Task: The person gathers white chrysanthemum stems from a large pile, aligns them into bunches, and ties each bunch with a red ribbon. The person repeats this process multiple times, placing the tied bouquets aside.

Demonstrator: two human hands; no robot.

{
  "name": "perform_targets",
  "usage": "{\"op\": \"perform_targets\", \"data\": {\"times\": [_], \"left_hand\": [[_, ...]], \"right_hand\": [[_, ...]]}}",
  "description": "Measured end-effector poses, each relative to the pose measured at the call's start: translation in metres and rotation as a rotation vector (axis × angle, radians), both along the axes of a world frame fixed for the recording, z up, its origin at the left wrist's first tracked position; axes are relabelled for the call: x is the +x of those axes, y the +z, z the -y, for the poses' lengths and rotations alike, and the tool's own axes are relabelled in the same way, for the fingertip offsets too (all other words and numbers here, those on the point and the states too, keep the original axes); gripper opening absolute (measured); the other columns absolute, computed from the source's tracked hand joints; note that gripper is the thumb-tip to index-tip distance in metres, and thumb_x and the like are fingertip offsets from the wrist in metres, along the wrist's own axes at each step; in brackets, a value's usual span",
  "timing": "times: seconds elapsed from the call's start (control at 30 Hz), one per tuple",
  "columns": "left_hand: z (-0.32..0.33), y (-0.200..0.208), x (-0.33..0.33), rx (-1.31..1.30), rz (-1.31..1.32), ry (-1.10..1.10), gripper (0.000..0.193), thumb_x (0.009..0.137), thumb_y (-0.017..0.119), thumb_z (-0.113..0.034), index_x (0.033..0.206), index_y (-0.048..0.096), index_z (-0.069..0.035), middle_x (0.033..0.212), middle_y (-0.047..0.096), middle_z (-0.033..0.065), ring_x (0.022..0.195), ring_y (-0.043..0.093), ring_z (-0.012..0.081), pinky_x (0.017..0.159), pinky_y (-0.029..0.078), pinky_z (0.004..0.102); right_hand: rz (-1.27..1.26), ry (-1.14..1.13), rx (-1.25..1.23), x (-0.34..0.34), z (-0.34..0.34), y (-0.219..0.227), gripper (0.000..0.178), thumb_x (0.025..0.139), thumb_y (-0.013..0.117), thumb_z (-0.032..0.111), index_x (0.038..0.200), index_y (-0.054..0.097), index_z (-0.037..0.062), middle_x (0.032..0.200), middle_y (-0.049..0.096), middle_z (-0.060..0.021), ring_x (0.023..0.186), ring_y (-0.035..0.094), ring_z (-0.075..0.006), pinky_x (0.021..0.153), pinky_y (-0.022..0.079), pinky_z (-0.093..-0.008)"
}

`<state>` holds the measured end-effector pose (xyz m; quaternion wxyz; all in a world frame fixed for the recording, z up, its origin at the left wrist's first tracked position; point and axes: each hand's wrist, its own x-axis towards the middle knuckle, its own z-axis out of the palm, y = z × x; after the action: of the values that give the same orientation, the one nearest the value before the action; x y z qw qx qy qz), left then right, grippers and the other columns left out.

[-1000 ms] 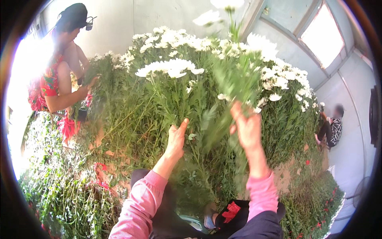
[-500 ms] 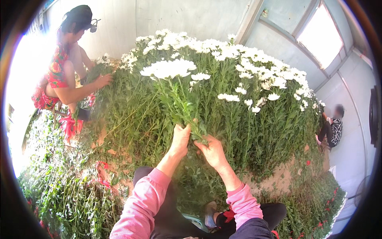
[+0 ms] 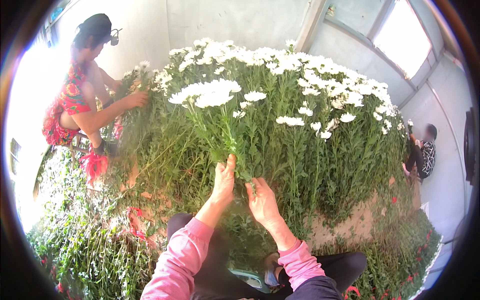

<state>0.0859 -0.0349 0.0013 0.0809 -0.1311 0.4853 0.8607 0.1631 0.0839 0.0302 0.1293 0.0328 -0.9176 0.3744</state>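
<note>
A bunch of white chrysanthemums stands upright in front of me, its flower heads leaning a little to the left. My left hand is closed round its green stems, thumb pointing up. Just right of and below it, my right hand pinches green leaves at the lower stems. The stem ends are hidden by my hands. Behind the bunch rises a large heap of cut white chrysanthemums, with flowers at the top and leafy stems hanging toward me.
At left a person in a red floral top handles stems; another person sits at far right. Stripped greenery and red ties litter the ground. A pale blue stool shows under me. Pale wall panels stand behind.
My right hand has moved slightly down beside the stems. The bunch's flower heads have tipped a little left and lower, with my left hand still round the stems.
</note>
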Motion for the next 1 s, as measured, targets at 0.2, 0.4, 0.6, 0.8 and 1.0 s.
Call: {"op": "perform_targets", "data": {"times": [0.2, 0.4, 0.6, 0.8, 1.0], "left_hand": [[0.023, 0.024, 0.005, -0.185, -0.134, -0.185, 0.038, 0.087, 0.077, -0.026, 0.108, 0.062, 0.001, 0.094, 0.066, 0.0048, 0.079, 0.06, 0.0141, 0.071, 0.05, 0.0304], [0.082, 0.041, 0.0, -0.122, -0.046, 0.131, 0.027, 0.091, 0.073, -0.02, 0.101, 0.052, -0.005, 0.073, 0.06, 0.0071, 0.059, 0.059, 0.017, 0.053, 0.051, 0.0334], [0.068, 0.026, -0.004, 0.022, 0.027, 0.171, 0.023, 0.093, 0.071, -0.021, 0.099, 0.053, -0.008, 0.068, 0.058, 0.0052, 0.051, 0.054, 0.0168, 0.049, 0.048, 0.0326], [0.052, 0.032, -0.015, -0.035, -0.013, 0.148, 0.022, 0.094, 0.071, -0.021, 0.098, 0.054, -0.007, 0.068, 0.058, 0.0063, 0.052, 0.055, 0.0167, 0.048, 0.048, 0.0317], [0.057, 0.025, -0.021, -0.039, -0.015, 0.161, 0.023, 0.094, 0.07, -0.021, 0.1, 0.054, -0.006, 0.068, 0.058, 0.0062, 0.053, 0.055, 0.0163, 0.049, 0.048, 0.0319]], "right_hand": [[0.123, 0.097, -0.004, 0.004, 0.014, 0.007, 0.025, 0.096, 0.062, 0.015, 0.113, 0.061, -0.0026, 0.098, 0.062, -0.0232, 0.086, 0.063, -0.0464, 0.07, 0.052, -0.0466], [0.299, -0.164, -0.306, -0.048, -0.04, -0.081, 0.036, 0.101, 0.055, 0.037, 0.109, 0.066, 0.0037, 0.121, 0.066, -0.0184, 0.104, 0.066, -0.0297, 0.085, 0.051, -0.0395], [0.106, -0.464, -0.043, -0.134, -0.044, -0.163, 0.034, 0.096, 0.064, 0.036, 0.111, 0.066, 0.0059, 0.109, 0.062, -0.0128, 0.098, 0.062, -0.0341, 0.083, 0.05, -0.0425], [-0.09, -0.444, -0.027, -0.18, -0.062, -0.162, 0.025, 0.096, 0.062, 0.028, 0.095, 0.058, 0.0028, 0.096, 0.062, -0.0161, 0.087, 0.062, -0.0378, 0.075, 0.048, -0.0481], [-0.382, -0.483, -0.033, -0.148, -0.094, -0.074, 0.022, 0.107, 0.042, 0.022, 0.1, 0.048, 0.0024, 0.061, 0.048, -0.0045, 0.05, 0.045, -0.014, 0.041, 0.035, -0.0297]]}}
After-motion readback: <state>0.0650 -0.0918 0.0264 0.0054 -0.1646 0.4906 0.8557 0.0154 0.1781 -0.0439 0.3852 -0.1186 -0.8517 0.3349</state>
